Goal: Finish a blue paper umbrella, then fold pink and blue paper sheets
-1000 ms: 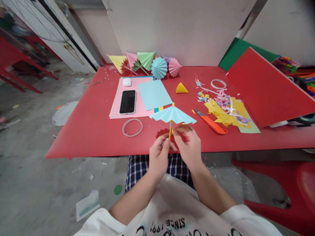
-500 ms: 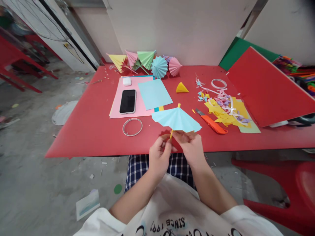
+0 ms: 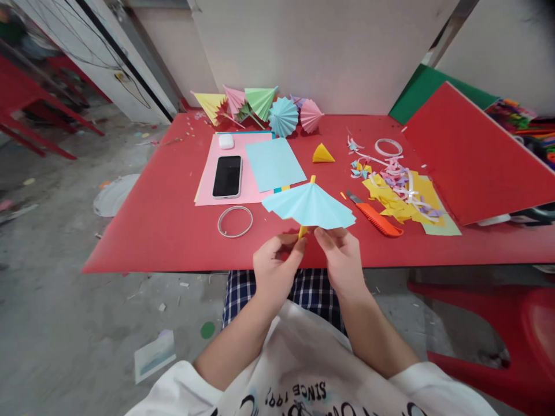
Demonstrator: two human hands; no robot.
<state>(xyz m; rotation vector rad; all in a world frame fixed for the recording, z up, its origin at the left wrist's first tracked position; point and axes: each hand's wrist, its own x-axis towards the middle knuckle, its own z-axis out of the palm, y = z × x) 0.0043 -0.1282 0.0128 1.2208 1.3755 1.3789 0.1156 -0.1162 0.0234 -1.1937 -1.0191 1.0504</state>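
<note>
A light-blue pleated paper umbrella (image 3: 310, 206) is held up over the front part of the table, its yellow stick poking out at the top and below. My left hand (image 3: 280, 260) is closed, pinching the lower end of the yellow stick (image 3: 302, 231) between thumb and fingers. Just under the right side of the canopy, my right hand (image 3: 342, 257) is closed with thumb and fingertips at the paper's lower edge. The canopy partly hides those fingertips.
On the red table (image 3: 173, 242) lie a phone (image 3: 227, 177), a white case (image 3: 226, 141), blue paper (image 3: 275, 163), a metal ring (image 3: 235, 222), a yellow paper cone (image 3: 323, 153), an orange cutter (image 3: 377, 218) and paper scraps (image 3: 392, 196). Several paper umbrellas (image 3: 284, 117) line the wall.
The umbrella has risen slightly and its canopy looks spread wider. My left hand has shifted a little to the left, and my right hand has moved slightly right, away from the stick.
</note>
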